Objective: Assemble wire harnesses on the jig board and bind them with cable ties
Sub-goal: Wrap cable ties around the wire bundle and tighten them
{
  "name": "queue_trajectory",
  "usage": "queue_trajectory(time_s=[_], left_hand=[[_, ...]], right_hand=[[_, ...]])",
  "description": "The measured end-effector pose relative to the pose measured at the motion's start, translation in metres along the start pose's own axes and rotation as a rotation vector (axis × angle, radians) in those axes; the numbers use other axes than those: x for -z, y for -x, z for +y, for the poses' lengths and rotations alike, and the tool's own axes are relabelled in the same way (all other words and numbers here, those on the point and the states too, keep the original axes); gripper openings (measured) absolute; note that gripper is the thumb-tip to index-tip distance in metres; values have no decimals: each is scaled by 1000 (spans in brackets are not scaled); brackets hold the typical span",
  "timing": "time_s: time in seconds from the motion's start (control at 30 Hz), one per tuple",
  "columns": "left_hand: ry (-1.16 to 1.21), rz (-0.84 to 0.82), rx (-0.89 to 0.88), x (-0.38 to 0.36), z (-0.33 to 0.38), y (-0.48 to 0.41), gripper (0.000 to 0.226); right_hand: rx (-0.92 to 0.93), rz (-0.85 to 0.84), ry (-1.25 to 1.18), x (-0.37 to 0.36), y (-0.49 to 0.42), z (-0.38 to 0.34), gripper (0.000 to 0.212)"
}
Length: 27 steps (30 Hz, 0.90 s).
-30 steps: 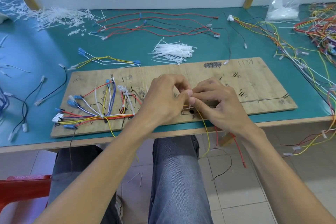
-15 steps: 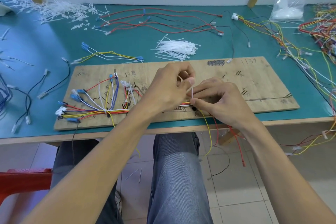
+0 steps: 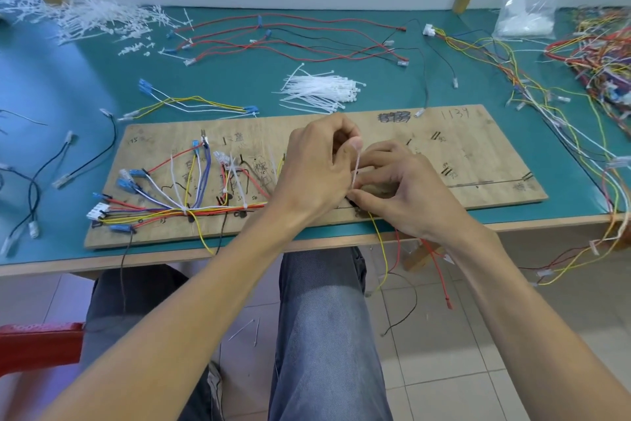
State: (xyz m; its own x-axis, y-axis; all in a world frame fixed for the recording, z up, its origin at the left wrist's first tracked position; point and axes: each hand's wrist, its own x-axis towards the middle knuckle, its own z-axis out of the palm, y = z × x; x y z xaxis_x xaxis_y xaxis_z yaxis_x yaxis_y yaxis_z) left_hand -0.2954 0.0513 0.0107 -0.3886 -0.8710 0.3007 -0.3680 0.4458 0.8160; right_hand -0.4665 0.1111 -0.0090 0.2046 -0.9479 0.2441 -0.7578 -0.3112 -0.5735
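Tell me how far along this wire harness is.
Done: wires routed on the jig board, the bundle already bound by white ties. In hand: the left hand pinches a cable tie by its tail, the right hand its base. Left: trimming tie tails; yellow and red wires hang loose below the table.

On the wooden board [image 3: 478, 154], the left grip [image 3: 314, 168] pinches the top end of a white cable tie [image 3: 355, 164] between thumb and forefinger; the tie stands nearly upright. The right grip [image 3: 403, 195] pinches its lower end close to the board. Coloured wires [image 3: 205, 210] lie bundled on the board's left half. Spare ties [image 3: 321, 92] lie heaped on the green surface [image 3: 239, 79] beyond.
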Motion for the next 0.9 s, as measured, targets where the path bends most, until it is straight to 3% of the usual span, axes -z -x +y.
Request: queue_trajectory(time_s=[0.17,0.3,0.53,0.7,0.9], left_hand=[[24,-80,-19,12,-6,8,7],[25,-142,-53,13,-4,16,13],[16,-75,-73,11,-8,21,9],[9,8,-36,3,-10,12,11],[-17,100,-19,-9,-10,9,31]], right_hand=[[9,33,122,2,-2,-7,4],[67,-43,152,5,-4,-11,8],[5,-90,57,2,-5,-5,10],[-72,57,-18,-1,1,-2,4],[7,39,-1,-3,2,0,3]])
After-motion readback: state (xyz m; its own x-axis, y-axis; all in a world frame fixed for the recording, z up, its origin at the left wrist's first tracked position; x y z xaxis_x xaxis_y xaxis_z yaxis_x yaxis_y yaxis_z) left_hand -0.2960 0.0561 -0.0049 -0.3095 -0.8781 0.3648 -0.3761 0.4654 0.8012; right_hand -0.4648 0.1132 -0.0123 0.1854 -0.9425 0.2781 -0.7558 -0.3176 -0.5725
